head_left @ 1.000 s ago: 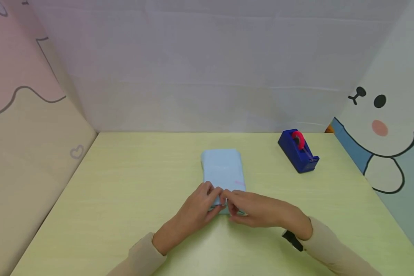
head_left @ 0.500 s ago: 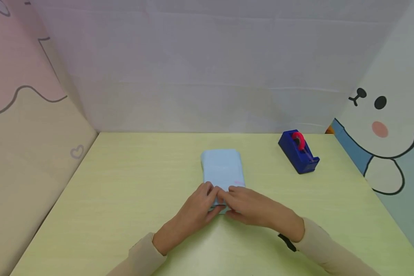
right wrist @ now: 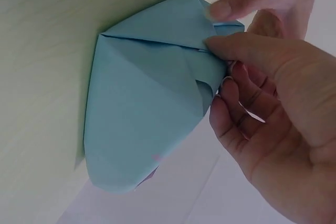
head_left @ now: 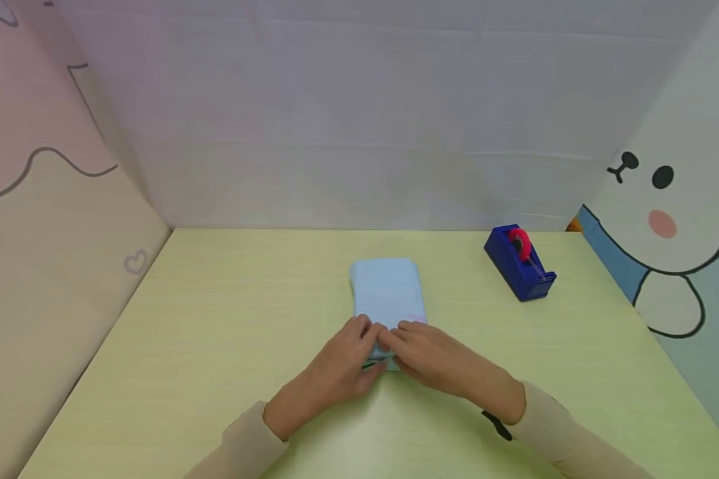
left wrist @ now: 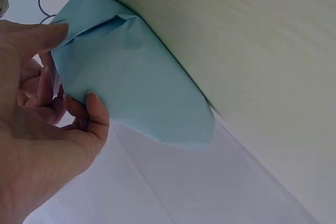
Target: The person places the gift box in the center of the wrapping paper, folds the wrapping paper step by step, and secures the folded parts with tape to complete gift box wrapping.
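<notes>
A parcel wrapped in light blue paper (head_left: pixel 386 289) lies in the middle of the table, its near end turned toward the person. At that end, the left hand (head_left: pixel 341 362) pinches the paper, thumb on the end face and fingers curled over the top edge. Right beside it, fingertips close together, the right hand (head_left: pixel 440 359) holds the same end in the same way. Folded paper flaps (right wrist: pixel 163 27) show on the end face in the right wrist view, with the right thumb pressing on a fold. In the left wrist view a raised crease (left wrist: pixel 113 22) runs across the paper.
A blue tape dispenser (head_left: pixel 518 263) with a pink-red roll stands at the back right of the pale yellow-green table (head_left: pixel 245 299). A plain pale backdrop (head_left: pixel 359 120) rises behind, and cartoon-printed panels (head_left: pixel 665 266) border the sides.
Both hands stay at the parcel's near end. My right hand has shifted slightly left toward the left hand, and its thumb has moved in against the end flap. The left thumb has shifted a little.
</notes>
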